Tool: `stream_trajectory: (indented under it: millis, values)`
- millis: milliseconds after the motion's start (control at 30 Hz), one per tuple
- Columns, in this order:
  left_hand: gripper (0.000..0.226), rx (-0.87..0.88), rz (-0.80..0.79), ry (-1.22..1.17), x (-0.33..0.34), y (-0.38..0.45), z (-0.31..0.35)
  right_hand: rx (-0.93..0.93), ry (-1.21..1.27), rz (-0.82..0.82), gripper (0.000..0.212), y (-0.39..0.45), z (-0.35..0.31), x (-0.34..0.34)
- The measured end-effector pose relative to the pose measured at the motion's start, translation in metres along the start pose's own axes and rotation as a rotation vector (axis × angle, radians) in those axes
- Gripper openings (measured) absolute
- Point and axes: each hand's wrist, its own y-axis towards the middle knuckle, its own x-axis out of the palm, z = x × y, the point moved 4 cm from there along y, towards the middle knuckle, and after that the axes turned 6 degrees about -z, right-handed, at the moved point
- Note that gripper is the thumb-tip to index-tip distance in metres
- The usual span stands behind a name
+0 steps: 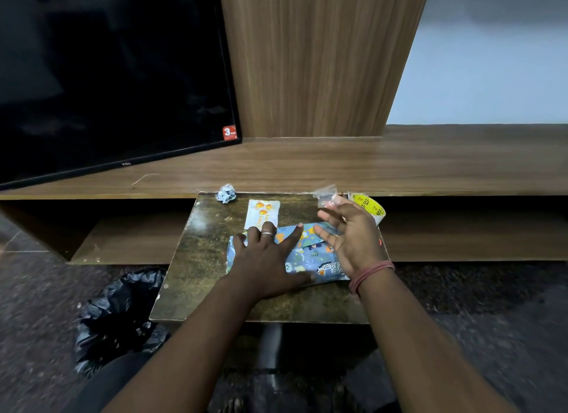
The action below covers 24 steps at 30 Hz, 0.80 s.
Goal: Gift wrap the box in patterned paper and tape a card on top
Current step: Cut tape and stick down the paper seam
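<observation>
Fingers (pixel 299 228) of left hand (pixel 267 260) spread, hiding wrapped box (pixel 310 260).

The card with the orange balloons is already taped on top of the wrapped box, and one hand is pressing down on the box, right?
Not quite. The head view shows the card lying on the small table behind the wrapped box, not taped on top. The rest holds: the left hand presses flat on the box.
</observation>
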Motion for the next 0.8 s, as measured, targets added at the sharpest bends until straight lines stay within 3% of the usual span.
stream_trajectory:
  millis: [267, 467, 800]
  values:
    - [0.087, 0.044, -0.02, -0.045, -0.007, 0.002, 0.005, 0.018, 0.125, 0.03, 0.018, 0.004, -0.02, -0.015]
    - [0.072, 0.238, -0.068, -0.131, -0.002, 0.011, 0.02, 0.049, 0.157, 0.028, 0.015, 0.004, -0.025, -0.021]
    - [0.067, 0.22, -0.075, -0.056, 0.008, -0.001, 0.041, 0.106, 0.108, -0.053, 0.021, 0.009, -0.009, -0.007]
